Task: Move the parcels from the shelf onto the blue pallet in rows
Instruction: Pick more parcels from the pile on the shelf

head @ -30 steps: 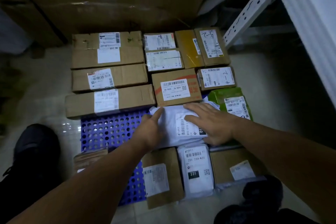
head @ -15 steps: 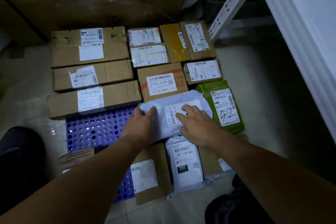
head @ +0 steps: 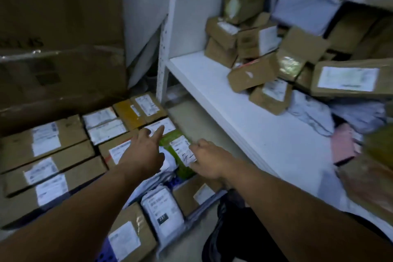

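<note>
Two bare hands reach forward over the parcels laid on the blue pallet [head: 176,182], of which only small perforated patches show between the packages. Left hand [head: 143,153]: index finger stretched out straight, the other fingers relaxed, holding nothing. It hovers above a white poly mailer [head: 169,165] and a brown box with a white label [head: 116,151]. Right hand [head: 209,160]: fingers loosely bent, gripping nothing, its fingertips over the label edge of a green parcel [head: 170,141]; blur hides whether they touch it. Long brown cartons [head: 49,140] lie in rows across the pallet's left side, with smaller boxes, one of them a yellow box [head: 127,114], at the far end. Nearer the camera lie a white mailer marked 231 [head: 162,206] and further brown boxes. On the right, a white shelf [head: 244,121] carries a loose heap of parcels [head: 255,53]: brown boxes at mixed angles, grey-white bags and a pink package [head: 343,144]. A large cardboard carton [head: 59,59] stands behind the pallet on the left. Motion blur softens the whole frame.
</note>
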